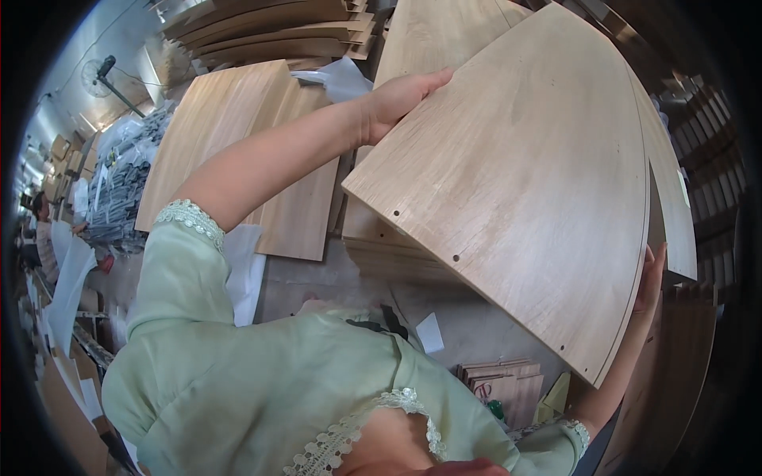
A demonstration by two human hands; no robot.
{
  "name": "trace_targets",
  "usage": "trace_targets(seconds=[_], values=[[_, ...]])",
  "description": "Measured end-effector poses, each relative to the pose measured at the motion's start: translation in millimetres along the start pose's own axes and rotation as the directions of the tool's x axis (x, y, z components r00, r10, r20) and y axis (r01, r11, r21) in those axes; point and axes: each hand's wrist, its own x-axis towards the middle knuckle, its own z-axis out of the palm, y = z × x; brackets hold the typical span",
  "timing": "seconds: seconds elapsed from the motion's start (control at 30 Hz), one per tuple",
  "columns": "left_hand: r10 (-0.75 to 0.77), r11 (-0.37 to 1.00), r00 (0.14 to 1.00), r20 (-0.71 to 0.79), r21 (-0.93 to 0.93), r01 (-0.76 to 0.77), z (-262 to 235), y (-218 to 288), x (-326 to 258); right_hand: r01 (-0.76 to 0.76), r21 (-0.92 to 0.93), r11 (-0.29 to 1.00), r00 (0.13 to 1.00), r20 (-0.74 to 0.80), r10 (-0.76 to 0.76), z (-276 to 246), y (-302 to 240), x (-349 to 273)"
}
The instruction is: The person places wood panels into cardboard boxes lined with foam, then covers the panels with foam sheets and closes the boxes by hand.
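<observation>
Two bare hands carry one pale wooden quarter-round panel [524,174] with small drilled holes: the left hand [401,97] is closed over its straight upper-left edge at ten o'clock, while the right hand [651,278] cups the curved edge at four o'clock, fingers mostly hidden behind it. From both grips the panel lies between them, tilted, its long straight edge running from eleven o'clock down to five, corner pointing to five. Stacked light wooden boards [238,151] lie beyond at nine o'clock.

A woodworking workshop: stacked plywood panels [238,151] and wall fan [99,75].
</observation>
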Motion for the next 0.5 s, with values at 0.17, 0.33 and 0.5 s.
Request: trace_targets(seconds=[0.17, 0.33, 0.5], values=[[-0.034, 0.956, 0.998, -0.060, 0.290, 0.050, 3, 43, -24, 0.160, -0.122, 0.980, 0.957, -0.224, -0.184, -15, 21, 52], [0.193, 0.571, 0.835, -0.515, 0.751, 0.331, -35, 99, -43, 0.218, 0.262, 0.940, 0.975, -0.095, -0.200, 150, 68, 39], [0.633, 0.316, 0.372, -0.679, 0.665, 0.677, -185, 155, -116, -0.268, 0.554, 0.788, 0.804, 0.579, -0.133, 256, 107, 25]])
